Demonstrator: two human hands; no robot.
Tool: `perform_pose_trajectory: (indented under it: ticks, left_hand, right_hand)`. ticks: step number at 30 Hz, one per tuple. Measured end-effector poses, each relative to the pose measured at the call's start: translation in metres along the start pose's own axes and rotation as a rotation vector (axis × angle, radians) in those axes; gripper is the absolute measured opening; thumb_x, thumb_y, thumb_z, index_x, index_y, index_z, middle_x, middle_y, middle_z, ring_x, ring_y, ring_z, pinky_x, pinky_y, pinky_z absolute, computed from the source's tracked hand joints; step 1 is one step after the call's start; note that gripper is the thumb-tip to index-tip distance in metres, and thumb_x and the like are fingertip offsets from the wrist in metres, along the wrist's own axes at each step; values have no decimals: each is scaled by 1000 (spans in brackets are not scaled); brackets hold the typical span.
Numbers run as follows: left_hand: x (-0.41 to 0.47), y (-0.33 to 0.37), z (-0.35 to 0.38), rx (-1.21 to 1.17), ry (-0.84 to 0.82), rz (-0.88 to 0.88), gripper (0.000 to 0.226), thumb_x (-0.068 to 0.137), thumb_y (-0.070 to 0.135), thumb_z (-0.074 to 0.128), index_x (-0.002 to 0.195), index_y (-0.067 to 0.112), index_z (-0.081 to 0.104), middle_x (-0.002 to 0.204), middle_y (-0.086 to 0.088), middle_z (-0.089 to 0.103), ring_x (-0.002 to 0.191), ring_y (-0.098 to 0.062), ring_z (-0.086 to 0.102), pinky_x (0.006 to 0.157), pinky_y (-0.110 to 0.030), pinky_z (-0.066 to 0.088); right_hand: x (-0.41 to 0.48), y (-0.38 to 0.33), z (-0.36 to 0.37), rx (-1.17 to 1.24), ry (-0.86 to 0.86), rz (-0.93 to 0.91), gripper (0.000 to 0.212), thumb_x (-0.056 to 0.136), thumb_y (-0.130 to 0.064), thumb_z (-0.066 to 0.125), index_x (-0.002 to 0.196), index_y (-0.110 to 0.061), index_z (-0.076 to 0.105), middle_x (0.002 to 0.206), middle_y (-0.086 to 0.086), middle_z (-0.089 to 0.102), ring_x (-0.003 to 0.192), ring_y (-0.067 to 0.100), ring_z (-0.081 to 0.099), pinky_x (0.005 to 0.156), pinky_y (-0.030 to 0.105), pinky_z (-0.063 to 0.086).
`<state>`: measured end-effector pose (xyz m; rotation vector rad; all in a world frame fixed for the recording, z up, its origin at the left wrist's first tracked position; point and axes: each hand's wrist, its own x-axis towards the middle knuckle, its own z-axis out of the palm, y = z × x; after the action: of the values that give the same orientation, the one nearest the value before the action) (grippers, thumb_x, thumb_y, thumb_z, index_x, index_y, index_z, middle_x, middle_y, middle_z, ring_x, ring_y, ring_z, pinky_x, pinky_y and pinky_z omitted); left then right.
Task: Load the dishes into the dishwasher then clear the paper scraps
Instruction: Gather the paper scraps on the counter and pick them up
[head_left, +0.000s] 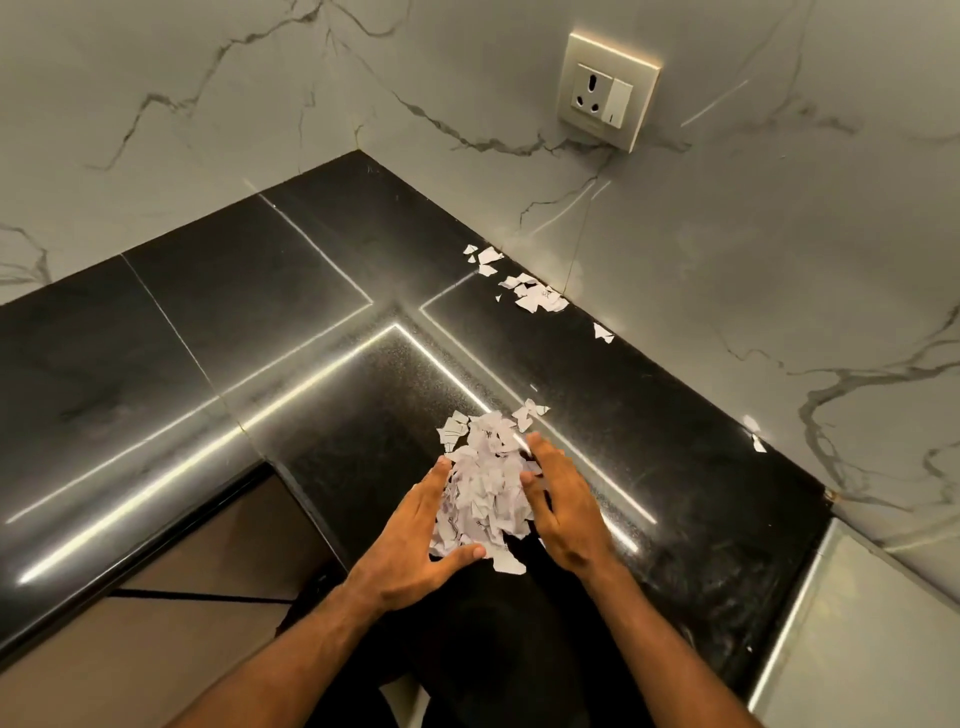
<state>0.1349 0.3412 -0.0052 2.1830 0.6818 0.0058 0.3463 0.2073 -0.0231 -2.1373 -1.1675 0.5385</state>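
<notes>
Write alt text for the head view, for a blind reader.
A left hand and right hand, fingers straight, press from both sides on a pile of paper scraps near the front edge of a black counter. Loose scraps lie farther back along the marble wall, below a socket.

Dim, warm light; bright streaks of glare cross the glossy black worktop (291, 291). Wide-angle bending shows at the frame's edges, and the right hand's fingers (540, 452) blur slightly.
</notes>
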Motion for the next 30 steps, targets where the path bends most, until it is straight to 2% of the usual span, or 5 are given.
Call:
perform_pose_trajectory:
  ticks: [6, 11, 19, 26, 30]
  left_hand:
    - [-1, -2, -1, -27, 52, 25, 103, 91, 71, 54, 156, 42, -21, 164, 23, -22, 155, -3, -3, 126, -50, 17]
    - [2, -4, -3, -83, 118, 39, 99, 94, 64, 56, 160, 37, -14, 166, 21, -19, 154, -1, -4, 126, -50, 17]
    - [25, -21, -12, -229, 365, -49, 81, 96, 67, 46, 161, 38, 7, 168, 19, 1, 150, -8, 28, 106, -31, 50]
    - [75, -15, -16, 58, 290, -129, 86, 92, 82, 16, 162, 34, 5, 169, 15, 1, 152, 4, -9, 126, -40, -8]
    - [74, -4, -15, -17, 98, -8, 68, 98, 75, 30, 158, 46, 20, 162, 15, 31, 150, 2, 21, 125, -44, 23]
  right_hand:
    - [52, 8, -2, 7, 214, 129, 69, 107, -68, 21, 165, -31, 19, 172, -7, 23, 158, 9, 17, 129, 49, 21]
    - [75, -16, 13, 0, 16, 37, 61, 106, -68, 21, 159, -40, 32, 167, -15, 19, 153, 7, 14, 127, 51, 18]
    - [65, -17, 13, 463, 24, -16, 53, 104, -65, 40, 137, -33, 67, 133, -20, 69, 126, -2, 62, 107, 39, 54]
    - [71, -22, 19, 406, 143, 29, 46, 105, -61, 45, 128, -32, 73, 123, -23, 72, 118, -5, 65, 101, 40, 58]
    - [72, -21, 19, 439, 170, 9, 42, 106, -55, 47, 124, -29, 76, 121, -19, 75, 114, 0, 69, 97, 41, 60]
